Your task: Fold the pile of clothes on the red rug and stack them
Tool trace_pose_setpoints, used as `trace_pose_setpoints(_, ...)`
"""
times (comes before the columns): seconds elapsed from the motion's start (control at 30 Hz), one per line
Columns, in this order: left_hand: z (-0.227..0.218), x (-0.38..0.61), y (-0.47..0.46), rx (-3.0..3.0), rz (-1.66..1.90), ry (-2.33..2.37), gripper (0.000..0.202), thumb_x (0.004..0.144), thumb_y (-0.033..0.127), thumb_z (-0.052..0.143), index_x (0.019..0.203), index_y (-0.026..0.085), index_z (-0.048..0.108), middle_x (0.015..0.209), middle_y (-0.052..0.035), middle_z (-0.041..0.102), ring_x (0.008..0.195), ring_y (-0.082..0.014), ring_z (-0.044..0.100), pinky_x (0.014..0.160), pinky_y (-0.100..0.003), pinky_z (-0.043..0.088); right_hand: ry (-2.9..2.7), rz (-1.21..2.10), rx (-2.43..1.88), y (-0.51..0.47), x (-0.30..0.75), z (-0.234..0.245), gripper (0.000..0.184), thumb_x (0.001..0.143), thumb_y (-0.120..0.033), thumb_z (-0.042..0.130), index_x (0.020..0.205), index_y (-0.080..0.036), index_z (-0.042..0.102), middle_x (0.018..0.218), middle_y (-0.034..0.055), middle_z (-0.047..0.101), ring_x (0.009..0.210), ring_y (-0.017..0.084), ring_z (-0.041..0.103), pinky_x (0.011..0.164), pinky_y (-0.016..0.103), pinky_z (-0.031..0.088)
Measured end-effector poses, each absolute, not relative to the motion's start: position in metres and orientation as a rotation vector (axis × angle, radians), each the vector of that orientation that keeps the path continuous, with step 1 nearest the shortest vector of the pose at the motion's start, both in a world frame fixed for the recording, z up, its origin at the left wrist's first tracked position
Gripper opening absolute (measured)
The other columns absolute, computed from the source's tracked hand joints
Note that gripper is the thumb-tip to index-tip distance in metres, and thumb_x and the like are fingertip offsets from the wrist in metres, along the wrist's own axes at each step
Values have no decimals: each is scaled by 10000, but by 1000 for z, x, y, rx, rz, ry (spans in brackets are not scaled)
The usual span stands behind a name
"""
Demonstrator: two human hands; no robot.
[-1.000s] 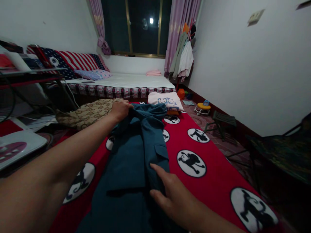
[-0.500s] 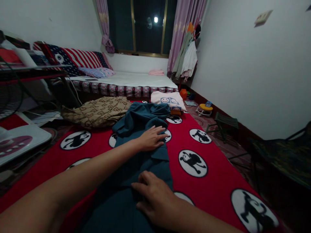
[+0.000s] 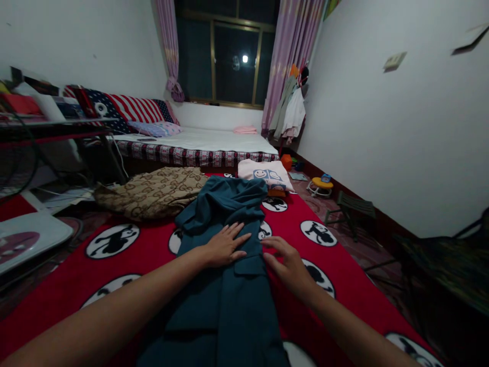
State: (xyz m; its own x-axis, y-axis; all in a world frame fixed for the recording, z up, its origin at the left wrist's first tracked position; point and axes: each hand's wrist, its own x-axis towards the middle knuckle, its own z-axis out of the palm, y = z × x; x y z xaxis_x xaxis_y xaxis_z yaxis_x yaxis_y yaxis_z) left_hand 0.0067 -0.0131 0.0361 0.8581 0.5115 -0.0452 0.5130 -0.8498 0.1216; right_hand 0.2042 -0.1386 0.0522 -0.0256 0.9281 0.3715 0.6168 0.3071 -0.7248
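Note:
A dark teal garment (image 3: 225, 300) lies lengthwise on a red blanket (image 3: 148, 250) printed with black-and-white monkey circles. My left hand (image 3: 225, 244) rests flat on the garment's middle, fingers spread, just above a pocket flap. At the garment's right edge my right hand (image 3: 288, 262) lies beside it, fingers apart, touching the cloth and the blanket. The garment's far end is bunched up near a folded white shirt (image 3: 265, 175) with smiley faces.
A brown patterned cloth (image 3: 151, 191) lies left of the garment. Beyond stands a bed (image 3: 198, 142) with striped pillows under a dark window. A small green stool (image 3: 351, 206), a yellow toy (image 3: 320, 183) and a dark chair (image 3: 446, 255) stand along the right wall. A desk is at left.
My left hand slid back from the garment's far end to its middle. My right hand moved forward and rightward off the garment to its right edge. The view tilted up slightly.

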Motion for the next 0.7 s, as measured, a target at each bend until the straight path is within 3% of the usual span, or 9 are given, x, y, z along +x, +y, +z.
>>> trace_pose_setpoints(0.13,23,5,-12,2895,161,823,639,925,566,401,1491,294,277,1589,-118,129,1454,-319,116,1150,-526,183,-1576,352,-1495,-63,232,57,239,810,-189,541,999,-123,673,1011,112,679,907,191,639,836,338,507)
trace_pose_setpoints(0.37,14,4,-16,2873,286,798,574,896,493,502,1429,299,407,1570,-106,224,1443,-319,182,1147,-541,221,-1537,-66,-1620,49,250,103,333,754,-74,507,1043,-117,667,1002,105,667,911,192,617,853,333,485)
trace_pose_setpoints(0.47,27,-4,-20,2871,291,712,418,900,403,495,1300,301,556,1497,-66,394,1383,-283,349,1122,-474,328,-1646,-144,-1587,55,238,105,272,760,-79,517,968,-135,683,1001,95,656,928,196,602,875,337,469)
trace_pose_setpoints(0.57,43,-27,-15,2840,517,764,283,896,328,459,1100,353,653,1261,-33,609,1175,-212,564,986,-349,480,-1804,-25,-1546,31,215,86,175,806,-137,530,897,-165,677,933,60,652,848,171,599,835,311,476)
trace_pose_setpoints(0.63,50,-51,-3,2761,841,1059,279,886,300,452,1102,333,626,1188,-55,621,1125,-220,576,974,-357,484,-1894,71,-1538,6,198,67,182,831,-181,541,969,-176,659,1002,61,635,832,160,600,809,300,485)
trace_pose_setpoints(0.7,52,-77,14,2599,1079,1452,330,866,328,492,1177,251,569,1227,-95,583,1176,-264,528,1036,-423,428,-1927,107,-1538,-17,184,49,335,831,-195,556,1164,-177,590,1211,96,561,917,172,603,830,312,496)
